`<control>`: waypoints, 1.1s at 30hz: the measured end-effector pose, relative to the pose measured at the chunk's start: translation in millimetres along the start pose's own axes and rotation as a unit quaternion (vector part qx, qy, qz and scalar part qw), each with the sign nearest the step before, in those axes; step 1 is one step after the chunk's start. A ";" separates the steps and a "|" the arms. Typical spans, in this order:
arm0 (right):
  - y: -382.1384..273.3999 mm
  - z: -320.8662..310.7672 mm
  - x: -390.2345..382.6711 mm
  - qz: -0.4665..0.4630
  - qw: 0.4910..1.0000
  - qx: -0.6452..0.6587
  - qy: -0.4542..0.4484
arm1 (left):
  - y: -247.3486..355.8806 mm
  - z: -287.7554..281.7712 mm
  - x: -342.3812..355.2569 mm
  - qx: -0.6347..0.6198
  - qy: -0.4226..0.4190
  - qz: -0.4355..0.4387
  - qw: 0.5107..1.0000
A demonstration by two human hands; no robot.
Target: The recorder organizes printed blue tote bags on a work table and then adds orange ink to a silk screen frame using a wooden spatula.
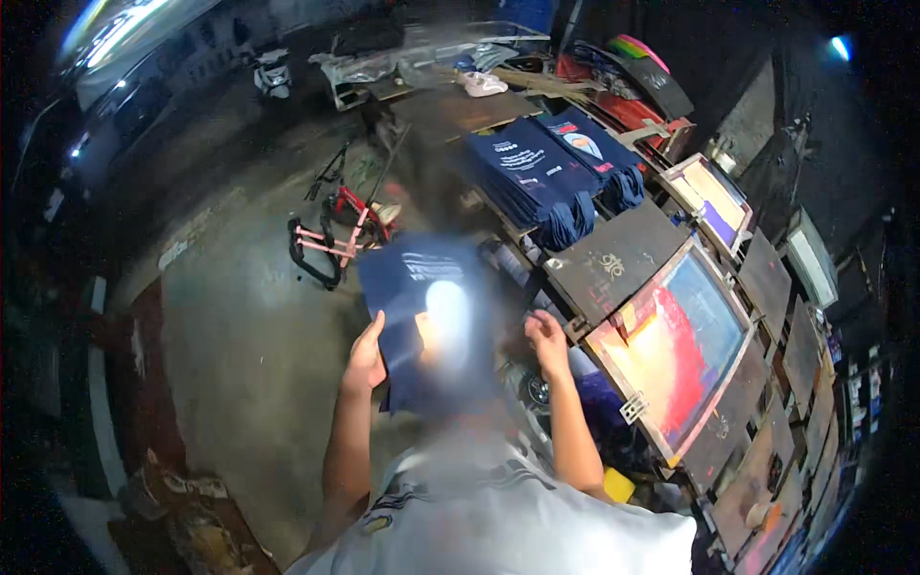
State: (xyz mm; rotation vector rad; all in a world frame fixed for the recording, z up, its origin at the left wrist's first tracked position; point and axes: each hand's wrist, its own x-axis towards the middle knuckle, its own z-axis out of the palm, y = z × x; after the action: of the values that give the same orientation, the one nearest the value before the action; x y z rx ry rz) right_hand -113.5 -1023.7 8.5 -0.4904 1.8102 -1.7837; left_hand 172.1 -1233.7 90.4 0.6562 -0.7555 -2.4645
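A dark navy cloth bag (398,287) with a pale print hangs upright in front of my chest; a bright blurred patch covers part of its face. My left hand (366,353) grips its left edge, thumb on the near side. My right hand (548,335) is raised to the right of the bag, apart from it, with loosely bent fingers and nothing visible in them. Close to that hand lies a wooden-framed printing screen (671,355), smeared with red, yellow and blue ink, beside a dark board (618,259).
Stacks of navy printed bags (527,168) with looped handles lie beyond the boards. A second, smaller screen (709,201) sits farther right. More dark boards (767,273) run along the right side. A pink and red bicycle (350,230) stands ahead-left; a scooter (272,74) is farther off.
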 end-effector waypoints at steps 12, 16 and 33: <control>-69.8 97.1 -14.3 0.201 0.863 0.178 -0.428 | 42.2 119.0 132.0 -0.038 -0.113 0.235 0.965; -86.8 104.3 39.5 0.248 0.836 0.277 -0.403 | 49.3 157.4 154.5 -0.083 -0.130 0.266 0.951; -155.7 -8.2 233.0 -0.048 0.892 0.442 -0.084 | 79.1 215.4 336.8 -0.040 -0.192 0.186 0.963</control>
State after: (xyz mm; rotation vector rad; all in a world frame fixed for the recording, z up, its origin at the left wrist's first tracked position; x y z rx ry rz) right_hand -319.4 -1167.2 133.3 -0.3369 0.7140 -2.2969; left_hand -185.4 -1398.6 195.7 -0.0082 -0.8286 -2.2718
